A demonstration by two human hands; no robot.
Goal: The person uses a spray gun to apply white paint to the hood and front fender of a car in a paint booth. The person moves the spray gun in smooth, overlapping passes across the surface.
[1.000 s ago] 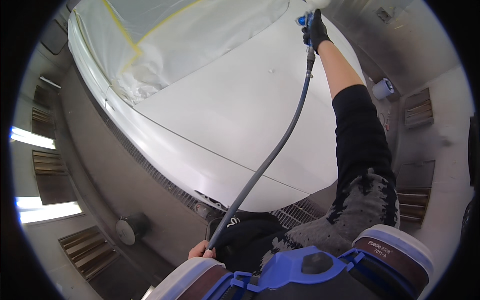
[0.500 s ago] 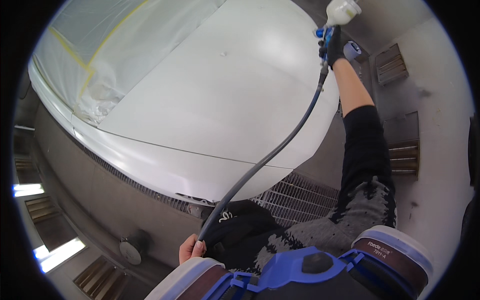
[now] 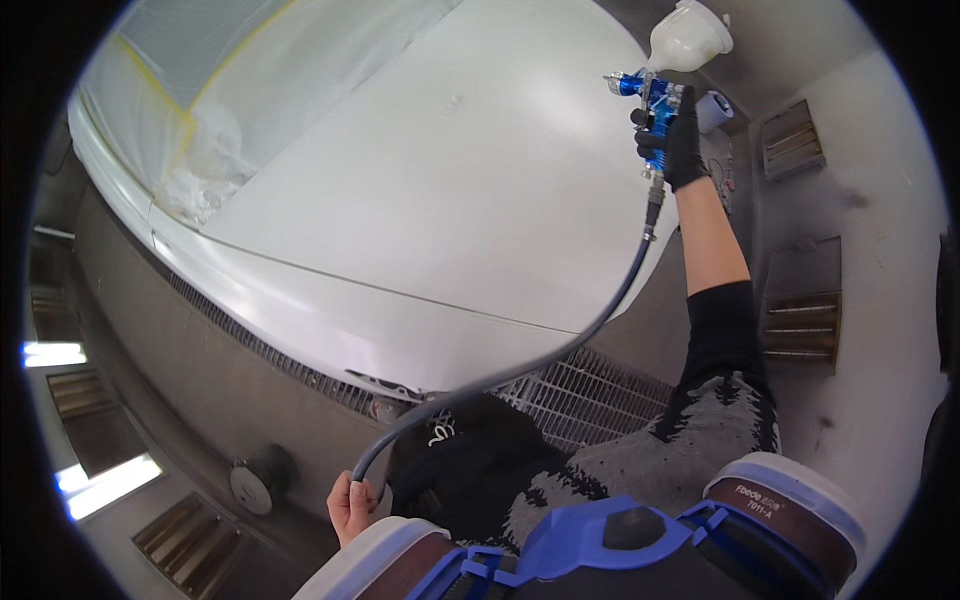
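From the head view, I'd judge a spray pass on the white car panel [image 3: 430,200] in hand, the next move calling for steady aim and slack in the hose [image 3: 500,374]. By the panel's right edge, the gloved right hand [image 3: 684,145] wraps a glossy blue spray gun [image 3: 657,118] with a white cup [image 3: 690,37]; the bare left hand [image 3: 350,510] pinches the hose.

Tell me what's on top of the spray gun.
A white cup sits on top of the spray gun. Its wall hides whatever may be inside, and the gloved right hand covers part of the spray gun.
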